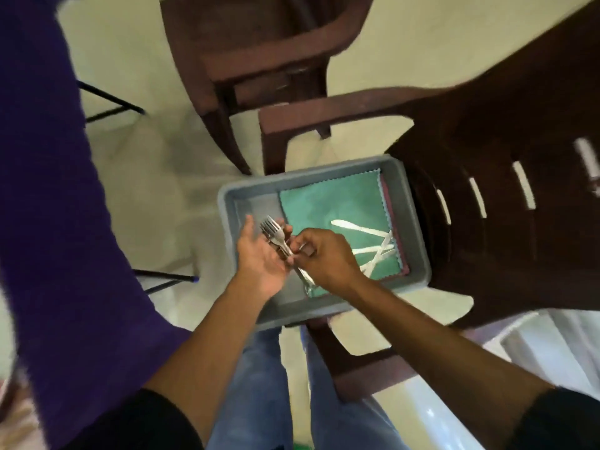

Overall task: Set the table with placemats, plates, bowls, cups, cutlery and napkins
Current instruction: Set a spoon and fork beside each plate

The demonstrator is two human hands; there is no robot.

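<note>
Pale tiled floor w/ two dark brown plastic chairs (pixel 506 177), and a purple cloth (pixel 48 190) draped down the left edge, prob the table, can't say for sure. Only one view, head cam looking straight down.

Grey tray (pixel 412 203) sits on the nearer chair's seat, holding a green napkin (pixel 331 206) w/ a reddish one peeking out under it. Knives (pixel 373 245) lie criss-crossed on the green one, well right of the hands.

Left hand (pixel 259 261) is palm up, fingers loosely spread, a bundle of forks (pixel 274 235) resting across it, tines pointing away from the person. Right hand (pixel 324 258) has its fingers curled, pinching the fork handles at the left palm. Looks like forks are being gathered or sorted, imo.

Key bit: knives lie just past the right hand's knuckles, long axes mostly slanting left-right, so right hand is nearer for grabbing them.
</note>
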